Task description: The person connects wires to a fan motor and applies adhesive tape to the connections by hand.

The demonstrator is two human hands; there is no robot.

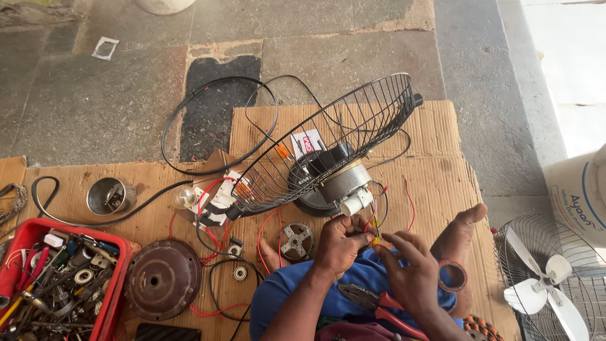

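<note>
My left hand (341, 243) and my right hand (410, 268) meet over my lap, both pinching thin red and yellow wires (375, 237) that run up to a fan motor (344, 183). The motor, with a white capacitor (356, 201) on its side, is fixed to a tilted black wire fan guard (328, 142) standing on the cardboard. Red-handled pliers (372, 302) lie on my blue-clad leg, just below both hands.
A red tray (117, 284) of tools and small parts sits at lower left, with a rusty round cover (163, 278), a metal cup (110, 196), a bulb (184, 197) and bearings nearby. Black cables loop over the cardboard (435, 139). Another fan (546, 278) stands at right.
</note>
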